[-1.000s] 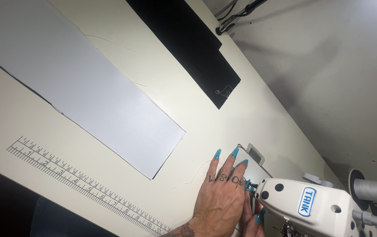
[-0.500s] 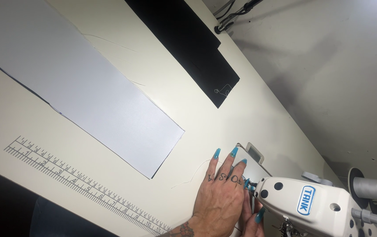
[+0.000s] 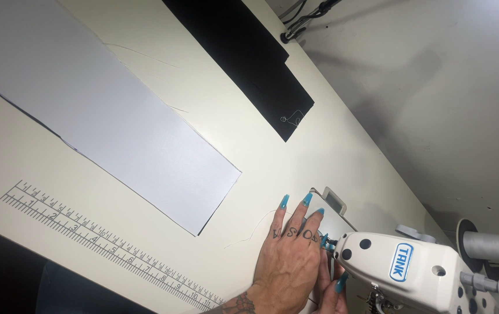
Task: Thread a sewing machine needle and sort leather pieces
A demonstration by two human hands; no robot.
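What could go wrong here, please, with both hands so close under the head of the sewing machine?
The left hand lies flat on the metal plate with its fingertips right beside the needle area, so a stitch could catch a finger or a long nail. The right hand is mostly hidden beneath the sewing machine head, which makes its position hard to check. A loose thread trails across the table and might snag.

This is a sewing workshop: a white industrial sewing machine [image 3: 412, 270] stands on a long cream table [image 3: 249, 151] with a measuring scale [image 3: 110, 247] printed along its edge, and flat cut strips of pale grey material [image 3: 116, 128] and black material [image 3: 243, 58] lie spread out on it.
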